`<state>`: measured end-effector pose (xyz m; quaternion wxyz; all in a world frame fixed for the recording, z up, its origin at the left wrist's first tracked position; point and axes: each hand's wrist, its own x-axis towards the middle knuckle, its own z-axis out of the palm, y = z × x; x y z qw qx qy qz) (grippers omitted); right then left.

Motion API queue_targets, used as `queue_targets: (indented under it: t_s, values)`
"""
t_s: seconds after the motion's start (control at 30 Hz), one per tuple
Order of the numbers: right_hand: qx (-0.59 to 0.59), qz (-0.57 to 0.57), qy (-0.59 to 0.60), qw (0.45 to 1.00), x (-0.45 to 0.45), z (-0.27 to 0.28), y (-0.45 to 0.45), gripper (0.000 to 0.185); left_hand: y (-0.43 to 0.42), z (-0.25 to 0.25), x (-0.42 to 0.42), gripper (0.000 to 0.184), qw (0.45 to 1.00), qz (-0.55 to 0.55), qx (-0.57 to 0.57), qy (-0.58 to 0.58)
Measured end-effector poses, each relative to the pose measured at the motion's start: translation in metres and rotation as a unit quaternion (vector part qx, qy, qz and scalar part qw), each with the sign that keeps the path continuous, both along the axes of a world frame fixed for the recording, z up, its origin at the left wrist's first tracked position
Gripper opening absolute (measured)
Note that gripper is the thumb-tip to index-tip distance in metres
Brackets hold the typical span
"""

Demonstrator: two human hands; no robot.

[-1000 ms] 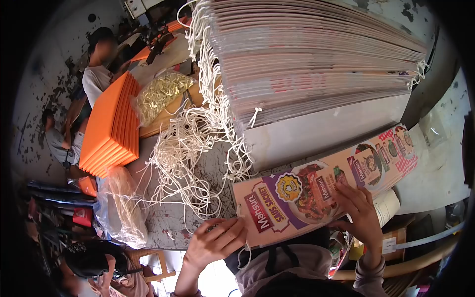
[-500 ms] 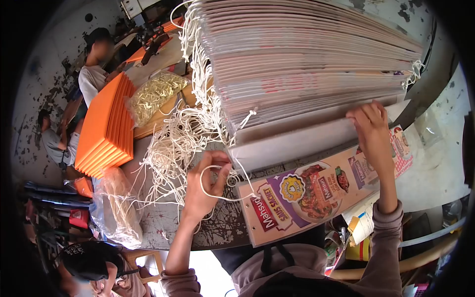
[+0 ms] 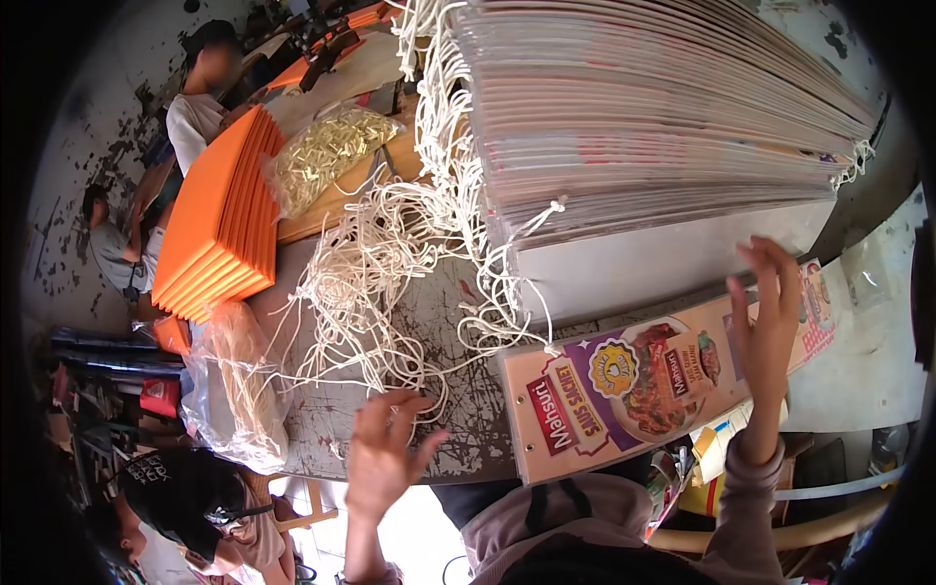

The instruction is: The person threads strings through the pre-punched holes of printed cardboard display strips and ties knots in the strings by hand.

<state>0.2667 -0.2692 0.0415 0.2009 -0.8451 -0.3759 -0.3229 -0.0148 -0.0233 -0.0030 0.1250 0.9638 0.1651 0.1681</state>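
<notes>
Cord [image 3: 375,283] lies tangled on the scratched table [image 3: 473,385], left of a large stack [image 3: 663,136] of layered sheets. Along the front of that stack rests the printed card [image 3: 658,375] — eyelets at its left end. I have my left hand [image 3: 385,458] open and empty, fingers spread near the table's front edge. My right hand [image 3: 768,317] is open too, above the card — whether they touch, I cannot tell. Orange pieces [image 3: 219,219] stand stacked beside a bag [image 3: 336,151] of gold-coloured bits.
</notes>
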Motion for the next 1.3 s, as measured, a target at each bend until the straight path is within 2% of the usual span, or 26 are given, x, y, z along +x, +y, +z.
queue_targets:
  t_s: [0.03, 0.1, 0.17, 0.23, 0.3, 0.37, 0.43, 0.47, 0.53, 0.57, 0.6, 0.63, 0.67, 0.7, 0.77, 0.83, 0.9, 0.97, 1.0, 1.07, 1.1, 1.17, 1.23, 1.3]
  values:
    - [-0.002, 0.001, 0.0, 1.0, -0.012, -0.003, -0.001, 0.027, -0.006, -0.003, 0.006, 0.03, 1.0, 0.001, -0.002, 0.0]
    - [0.027, 0.058, 0.09, 0.994, -0.04, -0.01, 0.001, 0.024, -0.015, -0.007, 0.019, 0.029, 0.998, -0.001, 0.055, -0.021]
    - [0.053, 0.098, 0.157, 0.981, -0.069, -0.018, 0.012, 0.026, -0.016, -0.008, 0.039, 0.025, 0.997, 0.0, 0.067, -0.029]
    - [0.036, 0.183, 0.232, 0.955, -0.093, -0.03, 0.018, 0.025, -0.011, -0.008, 0.05, 0.022, 0.996, -0.001, 0.079, -0.04]
    - [-0.004, 0.222, 0.232, 0.947, -0.104, -0.03, 0.027, 0.027, -0.004, -0.011, 0.053, 0.016, 0.989, -0.048, 0.137, 0.007]
    - [-0.044, 0.256, 0.235, 0.937, -0.108, -0.035, 0.027, 0.028, 0.006, -0.006, 0.049, 0.014, 0.985, -0.064, 0.159, -0.019]
    - [-0.045, 0.238, 0.272, 0.931, -0.106, -0.042, 0.026, 0.035, 0.011, 0.02, 0.04, 0.013, 0.966, 0.008, 0.255, -0.044]
    - [-0.044, 0.243, 0.272, 0.93, -0.106, -0.041, 0.026, 0.035, 0.015, 0.029, 0.033, 0.013, 0.966, 0.008, 0.255, -0.043]
    - [-0.04, 0.249, 0.257, 0.933, -0.107, -0.04, 0.026, 0.037, 0.017, 0.041, 0.016, 0.012, 0.968, 0.12, 0.171, -0.137]
    - [-0.036, 0.253, 0.239, 0.937, -0.108, -0.039, 0.027, 0.039, 0.012, 0.041, 0.007, 0.01, 0.97, 0.139, 0.107, -0.167]
    - [-0.036, 0.254, 0.24, 0.936, -0.114, -0.034, 0.028, 0.039, 0.001, 0.037, 0.001, 0.011, 0.975, 0.091, 0.054, -0.197]
    - [0.024, 0.276, 0.3, 0.913, -0.124, -0.026, 0.031, 0.039, -0.015, 0.033, -0.001, 0.012, 0.973, 0.044, 0.0, -0.226]
    - [0.082, 0.296, 0.358, 0.881, -0.132, -0.022, 0.033, 0.039, -0.031, 0.028, 0.003, 0.015, 0.971, -0.031, -0.003, -0.235]
    - [0.079, 0.299, 0.359, 0.881, -0.138, -0.023, 0.037, 0.039, -0.049, 0.022, 0.009, 0.019, 0.964, -0.105, -0.006, -0.244]
    - [0.177, 0.419, 0.409, 0.791, -0.149, -0.025, 0.04, 0.036, -0.075, 0.01, 0.021, 0.025, 0.942, -0.157, -0.069, -0.288]
    - [0.188, 0.399, 0.414, 0.797, -0.152, -0.03, 0.038, 0.031, -0.089, -0.006, 0.024, 0.027, 0.937, -0.135, -0.112, -0.302]
    - [0.234, 0.415, 0.413, 0.776, -0.146, -0.034, 0.033, 0.025, -0.089, -0.009, 0.026, 0.025, 0.933, -0.145, -0.144, -0.297]
    - [0.322, 0.466, 0.413, 0.713, -0.131, -0.036, 0.02, 0.012, -0.078, -0.002, 0.028, 0.022, 0.985, -0.092, -0.025, -0.14]
    - [0.32, 0.466, 0.414, 0.713, -0.123, -0.037, 0.007, 0.012, -0.067, -0.009, 0.027, 0.019, 0.994, -0.071, 0.016, -0.077]
    - [0.468, 0.507, 0.387, 0.612, -0.099, -0.034, -0.031, 0.003, -0.037, -0.027, 0.022, 0.017, 0.992, -0.036, 0.059, -0.107]
    - [0.538, 0.519, 0.369, 0.553, -0.088, -0.031, -0.053, 0.01, -0.025, -0.023, 0.019, 0.019, 0.993, 0.006, 0.084, -0.081]
    - [0.63, 0.532, 0.349, 0.446, -0.07, -0.014, -0.093, 0.01, 0.002, -0.039, 0.002, 0.013, 0.991, 0.068, 0.099, -0.056]
    - [0.679, 0.564, 0.318, 0.346, -0.064, 0.009, -0.117, 0.013, 0.007, -0.02, 0.0, 0.012, 0.985, 0.101, 0.122, -0.067]
    - [0.647, 0.587, 0.278, 0.4, -0.056, 0.004, -0.141, 0.021, -0.004, -0.021, -0.004, 0.012, 0.981, 0.133, 0.118, -0.076]
